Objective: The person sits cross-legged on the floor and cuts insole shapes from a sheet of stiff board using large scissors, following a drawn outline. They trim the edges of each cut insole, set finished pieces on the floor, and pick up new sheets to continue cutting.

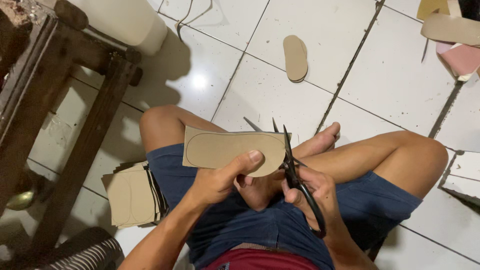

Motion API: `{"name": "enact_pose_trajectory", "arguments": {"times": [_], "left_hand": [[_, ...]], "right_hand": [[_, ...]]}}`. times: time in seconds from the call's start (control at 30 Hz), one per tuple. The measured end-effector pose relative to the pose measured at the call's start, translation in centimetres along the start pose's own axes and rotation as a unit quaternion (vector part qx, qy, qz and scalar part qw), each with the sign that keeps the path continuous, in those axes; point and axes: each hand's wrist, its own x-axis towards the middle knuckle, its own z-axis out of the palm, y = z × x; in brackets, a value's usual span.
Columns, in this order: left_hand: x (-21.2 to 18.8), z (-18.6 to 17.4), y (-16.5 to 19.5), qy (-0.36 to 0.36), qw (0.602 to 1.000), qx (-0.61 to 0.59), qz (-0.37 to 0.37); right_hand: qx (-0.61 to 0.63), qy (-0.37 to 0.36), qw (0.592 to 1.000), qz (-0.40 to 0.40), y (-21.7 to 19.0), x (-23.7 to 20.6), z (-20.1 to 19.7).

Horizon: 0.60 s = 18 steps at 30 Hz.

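The person sits cross-legged on the white tiled floor (280,95), both hands busy above the lap. The left hand (217,182) grips a tan cardboard sheet (225,149) by its lower edge, thumb pressed flat on the face of it, holding it level over the knees; an insole outline is drawn on the sheet, and its right end is already rounded to that line. The right hand (312,192) is closed around the handles of black scissors (292,165), whose blades stand parted and point away from the body, meeting the sheet at its right edge. Beside the person's left thigh a stack of marked cardboard pieces (132,195) lies on the floor, just by a dark wooden bench frame (75,100). Farther out on the tiles, well apart from the hands, lies a cut-out tan insole (295,57). At the far right corner of the floor sits a heap of tan and pink offcuts (455,42).
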Motion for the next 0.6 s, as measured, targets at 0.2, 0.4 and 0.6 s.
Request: {"name": "enact_pose_trajectory", "arguments": {"times": [0.2,0.4,0.6], "left_hand": [[0.6,-1.3,0.8,-0.049,0.998,0.043,0.003],[1.9,-3.2,0.3,-0.04,0.994,0.054,0.087],[0.6,-1.0,-2.5,0.105,0.978,0.023,0.177]], "right_hand": [[0.013,-0.008,0.997,-0.072,0.6,-0.1,-0.3],[0.032,-0.042,0.999,0.003,1.3,-0.5,-0.3],[-0.054,-0.002,0.997,0.048,0.3,-0.4,-0.4]]}}
